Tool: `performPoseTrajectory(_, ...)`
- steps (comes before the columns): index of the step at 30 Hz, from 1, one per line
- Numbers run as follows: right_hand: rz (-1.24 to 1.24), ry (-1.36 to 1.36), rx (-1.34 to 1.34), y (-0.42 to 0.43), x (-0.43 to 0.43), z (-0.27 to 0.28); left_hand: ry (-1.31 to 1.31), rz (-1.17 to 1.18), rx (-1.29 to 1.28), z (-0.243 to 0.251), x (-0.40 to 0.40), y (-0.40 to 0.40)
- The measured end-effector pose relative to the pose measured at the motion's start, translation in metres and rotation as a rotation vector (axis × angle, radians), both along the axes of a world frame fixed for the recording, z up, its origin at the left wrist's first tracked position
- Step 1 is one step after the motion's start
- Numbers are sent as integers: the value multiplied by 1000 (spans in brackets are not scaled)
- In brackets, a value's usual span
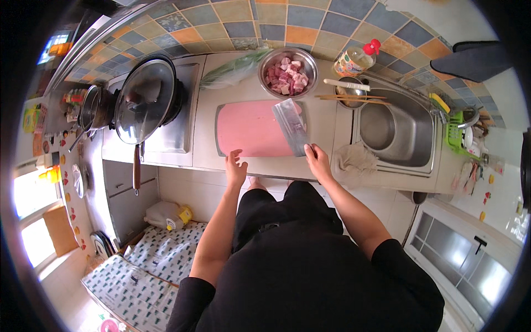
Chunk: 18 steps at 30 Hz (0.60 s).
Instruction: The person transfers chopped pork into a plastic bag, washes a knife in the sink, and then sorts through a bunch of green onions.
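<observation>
My right hand grips the handle of a cleaver, whose broad blade lies over the right part of a pink cutting board. At the board's lower left edge is my left hand, fingers apart and nothing in them. Behind the board stands a steel bowl with cut pieces of raw meat. Left of the bowl, green vegetables in a clear plastic bag lie on the counter.
A lidded pan sits on the stove at left, its handle past the counter edge. At right are a small bowl with chopsticks and a white-handled tool across it, a bottle, a cloth and a steel sink.
</observation>
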State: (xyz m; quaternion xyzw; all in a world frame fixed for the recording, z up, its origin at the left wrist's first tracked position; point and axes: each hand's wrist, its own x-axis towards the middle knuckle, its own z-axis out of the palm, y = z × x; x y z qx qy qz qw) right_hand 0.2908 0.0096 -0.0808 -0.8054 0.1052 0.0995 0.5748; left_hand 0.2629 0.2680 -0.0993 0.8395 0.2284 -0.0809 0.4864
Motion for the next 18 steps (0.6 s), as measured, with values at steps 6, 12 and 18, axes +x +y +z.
performPoseTrajectory(6, -350, 350, 277, 24, -34, -15, -187, -273, 419, 6, 19, 48)
performPoseTrajectory(12, -430, 367, 274, 43, -44, -20, 25, -552, 556, -6, 29, 56)
performPoseTrajectory(18, -476, 376, 267, 50, -45, -29, -48, -582, 656, -20, 25, 57)
